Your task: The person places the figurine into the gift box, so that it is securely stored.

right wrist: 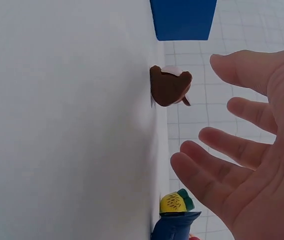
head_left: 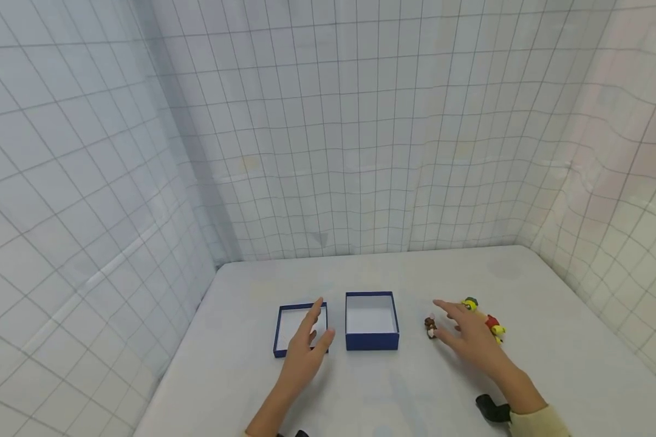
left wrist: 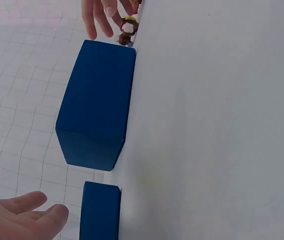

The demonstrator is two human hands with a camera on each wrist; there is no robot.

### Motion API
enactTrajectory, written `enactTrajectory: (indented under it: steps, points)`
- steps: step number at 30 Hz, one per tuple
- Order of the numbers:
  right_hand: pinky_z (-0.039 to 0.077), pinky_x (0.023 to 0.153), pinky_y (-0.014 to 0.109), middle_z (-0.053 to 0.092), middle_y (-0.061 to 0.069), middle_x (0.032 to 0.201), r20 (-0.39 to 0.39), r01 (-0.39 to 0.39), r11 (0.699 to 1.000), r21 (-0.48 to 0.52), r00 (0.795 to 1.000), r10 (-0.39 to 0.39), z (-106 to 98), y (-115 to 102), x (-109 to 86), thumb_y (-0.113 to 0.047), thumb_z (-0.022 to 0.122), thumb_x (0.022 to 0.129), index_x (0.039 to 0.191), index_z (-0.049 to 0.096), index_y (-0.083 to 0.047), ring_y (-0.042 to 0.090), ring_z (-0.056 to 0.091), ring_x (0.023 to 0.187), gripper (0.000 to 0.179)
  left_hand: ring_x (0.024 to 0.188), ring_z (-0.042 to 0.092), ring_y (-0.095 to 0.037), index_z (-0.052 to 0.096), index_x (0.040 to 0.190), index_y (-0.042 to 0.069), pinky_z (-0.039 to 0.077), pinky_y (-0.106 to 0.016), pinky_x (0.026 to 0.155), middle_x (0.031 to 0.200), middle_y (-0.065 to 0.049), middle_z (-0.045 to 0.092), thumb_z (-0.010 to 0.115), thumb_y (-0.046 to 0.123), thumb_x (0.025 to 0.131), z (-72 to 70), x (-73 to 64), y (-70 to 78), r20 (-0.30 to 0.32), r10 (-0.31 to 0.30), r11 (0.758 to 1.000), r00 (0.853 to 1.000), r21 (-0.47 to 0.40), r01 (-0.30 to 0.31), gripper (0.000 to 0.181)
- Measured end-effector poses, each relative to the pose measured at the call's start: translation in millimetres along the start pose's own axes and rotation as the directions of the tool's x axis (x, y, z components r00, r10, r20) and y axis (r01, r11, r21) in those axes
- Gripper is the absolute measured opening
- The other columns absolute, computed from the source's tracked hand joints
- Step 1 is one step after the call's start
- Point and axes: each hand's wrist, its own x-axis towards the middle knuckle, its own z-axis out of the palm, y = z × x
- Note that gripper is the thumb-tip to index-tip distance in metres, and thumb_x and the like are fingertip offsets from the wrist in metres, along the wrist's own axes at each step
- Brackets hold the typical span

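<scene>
My left hand (head_left: pixel 302 359) hovers with its fingers spread over the near right part of a shallow blue-rimmed box lid (head_left: pixel 287 328), holding nothing. To the right of that hand stands a deeper blue box (head_left: pixel 372 342), its white inside facing up. My right hand (head_left: pixel 474 340) is held above the table with fingers extended and apart. Just left of its thumb is a small brown figurine (head_left: pixel 430 326), which shows a gap from the hand in the right wrist view. Beyond the hand lie yellow figurines, one with a dark green top (head_left: pixel 471 303) and one with red (head_left: pixel 494 326), partly hidden.
A white table (head_left: pixel 240 388) carries everything. White gridded cloth (head_left: pixel 328 139) hangs behind it and along both sides. A black curved object (head_left: pixel 492 409) shows beside the right wrist, and a smaller dark piece (head_left: pixel 302 433) by the left wrist.
</scene>
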Motion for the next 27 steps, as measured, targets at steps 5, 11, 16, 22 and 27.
enactTrajectory:
  steps: [5, 11, 16, 22, 27]
  points:
    - [0.058, 0.085, 0.045, 0.059, 0.011, 0.138, 0.05, -0.057, 0.996, 0.066, 0.997, 0.054, 5.2, -4.4, 1.8, -0.022, 0.079, 0.089, 0.147, 0.052, -0.017, 0.029, 0.062, 0.112, 0.064, 0.144, 0.038, -0.03, 0.028, 0.158, 0.034, 0.039, -0.046, 0.11, 0.162, 0.0, 0.031, 0.059, 0.031, 0.103, 9.2, -0.5, 3.6, 0.031, -0.009, 1.0, 0.999, -0.026, 0.01, 0.064]
    - [0.056, 0.087, 0.045, 0.059, 0.01, 0.138, 0.124, -0.116, 0.991, 0.064, 0.987, 0.107, 8.6, -8.3, 1.4, -0.023, 0.078, 0.09, 0.15, 0.049, -0.018, 0.025, 0.062, 0.109, 0.066, 0.141, 0.041, -0.038, 0.031, 0.158, 0.022, 0.037, -0.048, 0.111, 0.159, -0.016, 0.036, 0.06, 0.015, 0.102, 17.8, 0.1, 22.4, 0.087, -0.061, 0.995, 0.994, -0.07, 0.068, 0.064]
    - [0.053, 0.093, 0.052, 0.054, 0.012, 0.144, 0.166, -0.144, 0.988, 0.051, 0.977, 0.134, 10.1, -7.4, 2.1, -0.027, 0.077, 0.091, 0.15, 0.049, -0.019, 0.031, 0.06, 0.118, 0.066, 0.141, 0.041, -0.037, 0.03, 0.158, 0.029, 0.037, -0.045, 0.111, 0.159, -0.015, 0.035, 0.061, 0.024, 0.102, 28.3, 1.5, 11.4, 0.127, -0.073, 0.994, 0.989, -0.067, 0.082, 0.064]
    - [0.051, 0.095, 0.051, 0.059, 0.008, 0.136, 0.183, -0.154, 0.988, 0.021, 0.972, 0.147, 13.6, -8.6, 5.4, -0.026, 0.077, 0.09, 0.145, 0.054, -0.017, 0.024, 0.059, 0.114, 0.061, 0.14, 0.042, -0.037, 0.031, 0.158, 0.03, 0.039, -0.043, 0.111, 0.16, -0.016, 0.034, 0.06, 0.025, 0.103, 37.7, 1.5, 3.2, 0.164, -0.138, 0.987, 0.977, -0.059, 0.149, 0.063]
    - [0.052, 0.095, 0.05, 0.064, 0.003, 0.125, 0.161, -0.174, 0.985, -0.007, 0.972, 0.173, 17.5, -8.4, 4.8, -0.023, 0.078, 0.089, 0.138, 0.062, -0.015, 0.021, 0.06, 0.11, 0.052, 0.142, 0.038, -0.041, 0.031, 0.159, 0.024, 0.038, -0.047, 0.111, 0.162, -0.019, 0.028, 0.058, 0.024, 0.104, 41.9, 0.1, 0.8, 0.197, -0.134, 0.989, 0.971, -0.043, 0.145, 0.062]
